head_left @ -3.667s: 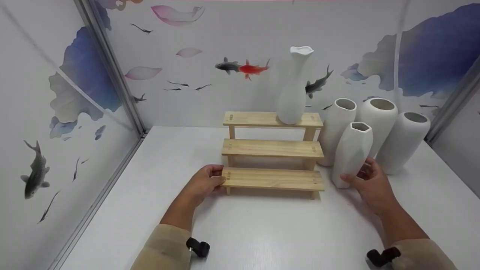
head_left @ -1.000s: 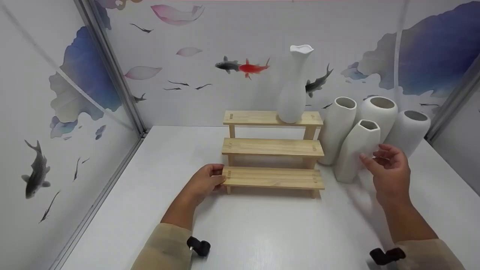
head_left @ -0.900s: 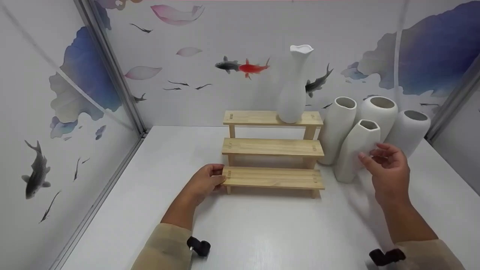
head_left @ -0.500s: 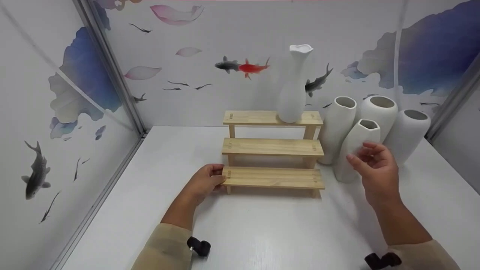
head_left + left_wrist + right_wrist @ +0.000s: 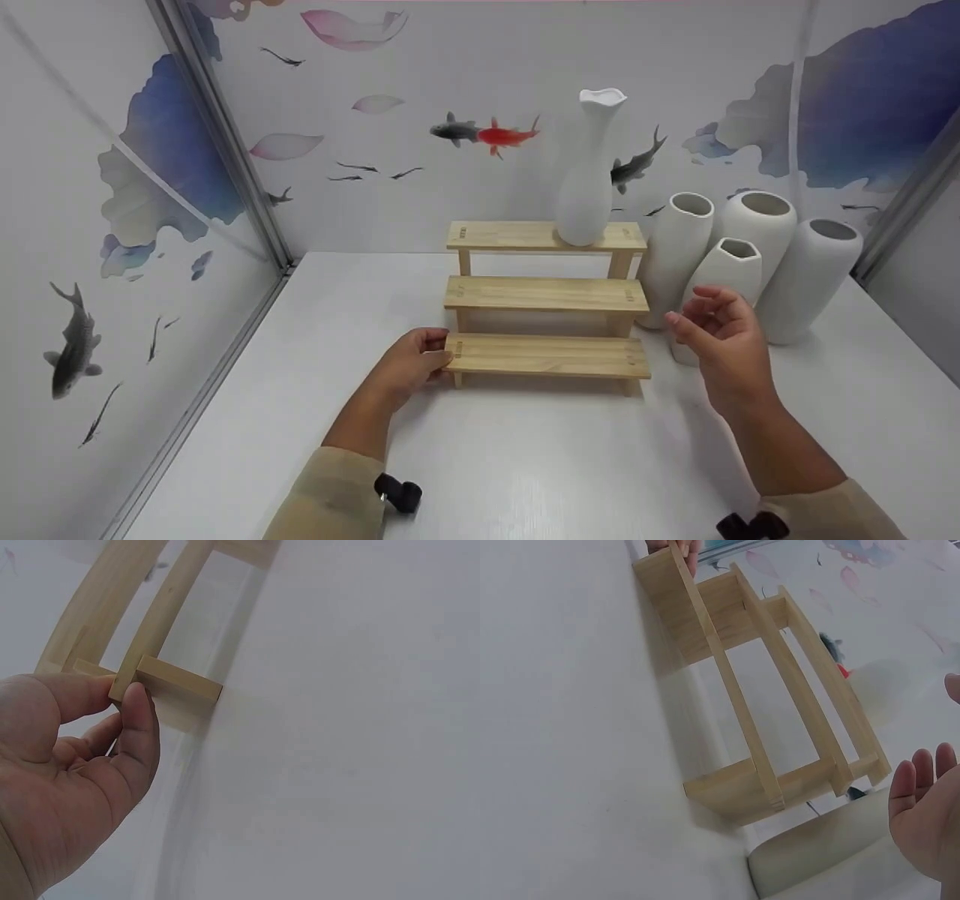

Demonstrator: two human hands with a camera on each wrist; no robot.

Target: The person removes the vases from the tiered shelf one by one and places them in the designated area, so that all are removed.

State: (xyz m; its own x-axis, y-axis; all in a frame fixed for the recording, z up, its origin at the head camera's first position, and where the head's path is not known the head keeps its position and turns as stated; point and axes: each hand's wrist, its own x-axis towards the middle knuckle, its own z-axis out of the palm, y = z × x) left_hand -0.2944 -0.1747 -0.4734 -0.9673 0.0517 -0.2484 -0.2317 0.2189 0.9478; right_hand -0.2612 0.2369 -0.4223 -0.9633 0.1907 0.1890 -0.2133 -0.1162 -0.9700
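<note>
My left hand (image 5: 409,367) pinches the left end of the lowest step of a three-tier wooden display stand (image 5: 547,356). In the left wrist view, thumb and fingers meet at the board's corner, above a leg of the stand (image 5: 180,679). My right hand (image 5: 727,356) hovers in front of a white faceted vase (image 5: 724,270), fingers loosely bent and holding nothing; it hides much of the vase's lower body. The right wrist view has the right hand (image 5: 930,817) apart from the stand (image 5: 727,682). On the top step stands a tall white vase with a wavy rim (image 5: 585,187).
Behind the faceted vase stand a slim white vase (image 5: 671,262), a wide-mouthed one (image 5: 769,225) and a rounded one (image 5: 814,277), close together right of the stand. A patterned wall (image 5: 480,60) borders the white table (image 5: 487,465) at the back.
Earlier the right hand gripped the faceted vase, which has since shifted slightly right and back and been let go. The right hand has then moved left. The left hand keeps its place.
</note>
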